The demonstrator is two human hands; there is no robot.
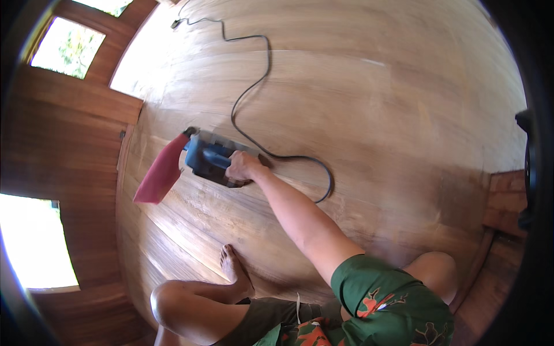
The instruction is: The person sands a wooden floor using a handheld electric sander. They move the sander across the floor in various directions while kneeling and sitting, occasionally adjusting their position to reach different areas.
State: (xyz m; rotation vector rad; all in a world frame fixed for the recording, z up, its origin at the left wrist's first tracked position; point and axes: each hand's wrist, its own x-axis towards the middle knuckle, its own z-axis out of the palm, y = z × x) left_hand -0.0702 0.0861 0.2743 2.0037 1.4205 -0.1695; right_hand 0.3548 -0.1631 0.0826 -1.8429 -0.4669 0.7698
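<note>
My right hand [244, 165] is closed around the handle of a blue and dark grey belt sander [202, 158]. The sander rests on the wooden floor [369, 127], ahead of me and a little to the left. From its left end hangs a red cloth dust bag [160, 173], pointing toward the left wall. My right arm is stretched out across the floor to reach it. The sander's underside is hidden. My left hand is out of the picture.
A black power cord [268, 63] loops from the sander's right side and winds away to a plug connection [176, 24] far left. A wood-panelled wall [63, 132] with bright openings stands at left. My bare foot [234, 266] is on the floor. Wooden framing [508, 199] stands right.
</note>
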